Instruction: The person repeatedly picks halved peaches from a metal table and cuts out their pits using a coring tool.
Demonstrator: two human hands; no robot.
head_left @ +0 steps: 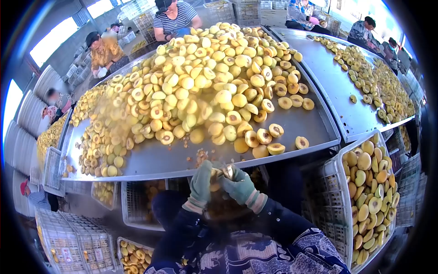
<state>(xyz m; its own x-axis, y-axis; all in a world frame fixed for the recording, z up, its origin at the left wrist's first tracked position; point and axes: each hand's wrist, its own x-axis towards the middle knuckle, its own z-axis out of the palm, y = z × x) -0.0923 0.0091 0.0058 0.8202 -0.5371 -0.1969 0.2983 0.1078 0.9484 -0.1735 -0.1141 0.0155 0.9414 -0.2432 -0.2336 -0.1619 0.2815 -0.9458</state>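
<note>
Both hands wear green gloves and meet at the near edge of the metal table (182, 168). My left hand (200, 183) is closed around a halved yellow fruit (214, 179). Beside it, my right hand (239, 184) is closed too, its fingertips at a small pale thing that I cannot make out. A large heap of halved yellow fruit (196, 82) covers much of the tabletop beyond. Small brown pits or scraps (200, 157) lie just past my fingers. Several halves, cut side up, rest to the right (276, 148).
At the right stands a white crate of fruit halves (372, 201). Another fruit crate (133, 256) is at the lower left, near stacked empty crates (75, 242). A second metal table (319, 59) holds more fruit. Several people are around the tables, one in a striped shirt (175, 20) opposite.
</note>
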